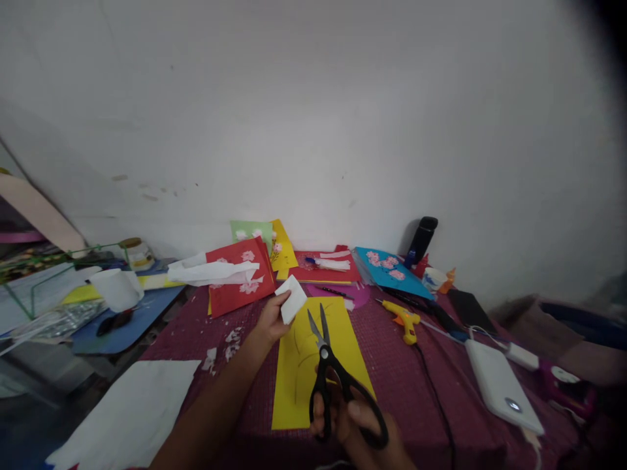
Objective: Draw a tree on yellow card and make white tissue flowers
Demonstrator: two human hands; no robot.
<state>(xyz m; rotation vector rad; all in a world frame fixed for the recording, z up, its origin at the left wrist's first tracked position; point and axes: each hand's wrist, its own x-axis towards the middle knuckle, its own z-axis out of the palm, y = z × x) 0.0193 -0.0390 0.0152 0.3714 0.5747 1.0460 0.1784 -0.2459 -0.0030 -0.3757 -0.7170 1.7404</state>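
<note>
Hands apart, we hold: left hand (272, 318), white paper (294, 299), pinched; right hand (351, 425), open-bladed scissors (324, 353), gripped over yellow sheet (345, 336), long axis far and slightly left, paper just left of the tips.

Maroon-covered table (392, 372), yellow sheet (351, 346), glue gun (403, 320), white power bank (502, 382)

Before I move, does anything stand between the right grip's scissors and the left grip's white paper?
Nothing visible: a small gap shows between the open scissors and the white paper; the yellow sheet lies beneath.
</note>
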